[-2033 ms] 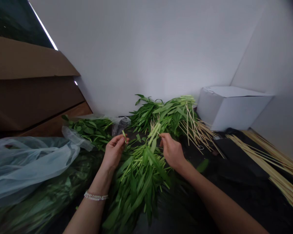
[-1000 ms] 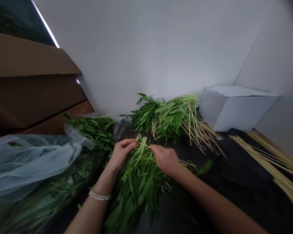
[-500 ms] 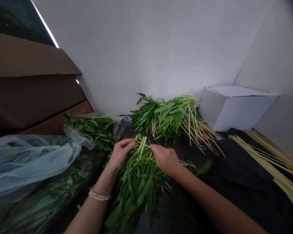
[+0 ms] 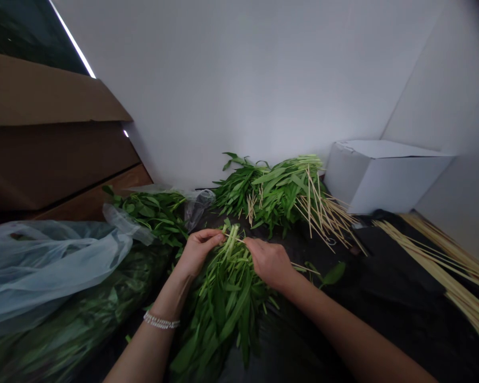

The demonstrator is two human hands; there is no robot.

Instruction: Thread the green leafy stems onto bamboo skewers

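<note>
A bundle of green leafy stalks (image 4: 225,290) lies on the dark surface in front of me, cut ends pointing away. My left hand (image 4: 197,250) pinches the stalk ends at the bundle's top left. My right hand (image 4: 268,260) is closed on a thin bamboo skewer (image 4: 303,267) whose tip crosses the stalk ends between the two hands. A beaded bracelet (image 4: 160,321) circles my left wrist.
A pile of skewered greens (image 4: 279,189) lies behind by the wall. Loose skewers (image 4: 443,266) lie at the right, near a white box (image 4: 377,173). Bagged greens (image 4: 43,260) and cardboard boxes (image 4: 51,138) fill the left.
Two seconds ago both hands were raised and apart, the left holding a small stalk piece. They have come down together onto the bundle's stalk ends, and have barely moved in the last second.
</note>
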